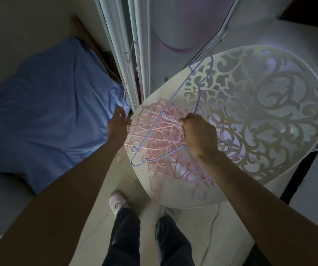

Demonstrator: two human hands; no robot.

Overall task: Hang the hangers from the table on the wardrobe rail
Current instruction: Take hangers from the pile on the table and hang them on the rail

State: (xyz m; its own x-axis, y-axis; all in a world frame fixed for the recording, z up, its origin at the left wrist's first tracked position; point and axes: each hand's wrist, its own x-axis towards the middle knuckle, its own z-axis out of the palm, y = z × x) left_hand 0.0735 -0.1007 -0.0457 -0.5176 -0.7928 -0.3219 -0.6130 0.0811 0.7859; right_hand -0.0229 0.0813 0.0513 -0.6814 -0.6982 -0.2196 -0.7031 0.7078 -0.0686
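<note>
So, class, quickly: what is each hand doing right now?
Left hand: closed on a pink hanger.
Right hand: closed on a blue hanger.

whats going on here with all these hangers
A person stands at a round white table sorting a tangled pile of pink hangers. The left hand has its grip on a pink hanger lifted clear of the pile. The right hand is closed on a blue hanger that lies across the pile. Most hangers are still on the table; none is hung yet.
</note>
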